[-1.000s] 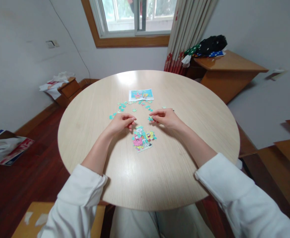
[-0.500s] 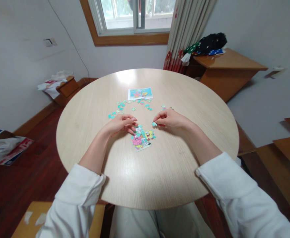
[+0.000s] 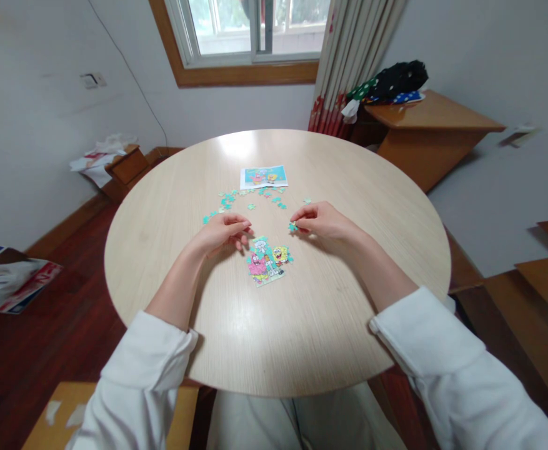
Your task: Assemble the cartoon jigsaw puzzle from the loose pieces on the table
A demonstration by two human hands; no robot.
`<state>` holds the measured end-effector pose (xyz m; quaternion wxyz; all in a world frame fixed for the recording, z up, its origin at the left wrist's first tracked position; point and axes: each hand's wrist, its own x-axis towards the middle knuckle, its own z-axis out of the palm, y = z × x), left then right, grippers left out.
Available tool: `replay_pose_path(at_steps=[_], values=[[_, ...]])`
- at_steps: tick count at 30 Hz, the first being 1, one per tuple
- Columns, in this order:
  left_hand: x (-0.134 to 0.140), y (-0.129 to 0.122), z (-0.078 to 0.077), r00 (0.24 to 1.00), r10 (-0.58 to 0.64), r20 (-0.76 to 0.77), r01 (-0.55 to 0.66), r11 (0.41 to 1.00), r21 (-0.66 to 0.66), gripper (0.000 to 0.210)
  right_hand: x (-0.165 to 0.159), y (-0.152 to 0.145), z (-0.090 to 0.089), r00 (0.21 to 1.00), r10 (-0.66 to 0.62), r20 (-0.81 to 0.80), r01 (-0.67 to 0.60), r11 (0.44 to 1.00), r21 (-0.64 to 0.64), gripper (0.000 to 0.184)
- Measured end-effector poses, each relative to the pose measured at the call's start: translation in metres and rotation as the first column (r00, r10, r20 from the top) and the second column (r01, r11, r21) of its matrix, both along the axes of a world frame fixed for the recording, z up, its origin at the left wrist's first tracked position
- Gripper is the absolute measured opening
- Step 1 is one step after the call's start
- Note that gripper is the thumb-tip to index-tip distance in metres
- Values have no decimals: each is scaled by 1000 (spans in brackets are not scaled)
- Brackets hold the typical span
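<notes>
While the right fingers (image 3: 306, 222) pinch a partly hidden puzzle piece (image 3: 293, 227), the left fingers (image 3: 238, 227) curl apart.

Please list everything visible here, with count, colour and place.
Puzzle piece: one, mostly teal, in right hand
Joined puzzle: one, multicoloured, on table
Loose pieces: many, mostly teal, farther back
Printed picture: one, mostly blue, behind pieces
Table: one, pale, centre
Window: one, brown-framed, far wall
Curtain: one, cream and red, beside window
Cloth pile: one, multicoloured, on brown desk
Plastic bag: one, white, left side
Sleeves: two, white, lower left and right
Left hand: one, bare, over table
Right hand: one, bare, over table
</notes>
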<state>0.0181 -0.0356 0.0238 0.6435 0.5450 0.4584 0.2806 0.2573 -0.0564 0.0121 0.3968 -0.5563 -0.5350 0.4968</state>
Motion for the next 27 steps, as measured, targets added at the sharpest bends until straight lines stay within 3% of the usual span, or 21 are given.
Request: replay_pose_path(at_steps=[8,17,27], values=[[-3,3,-3,1000,1,-30,-3,998,-71,12,0,-1,4,991,135,24,-133,990,-50,8],[-4,5,-5,1000,-5,-30,3,996,-94,9,3,-4,-6,987,143,-78,-150,984,-93,7],[-6,5,-4,999,-24,-41,19,994,-110,10,6,0,-4,993,122,5,-120,986,-115,12]])
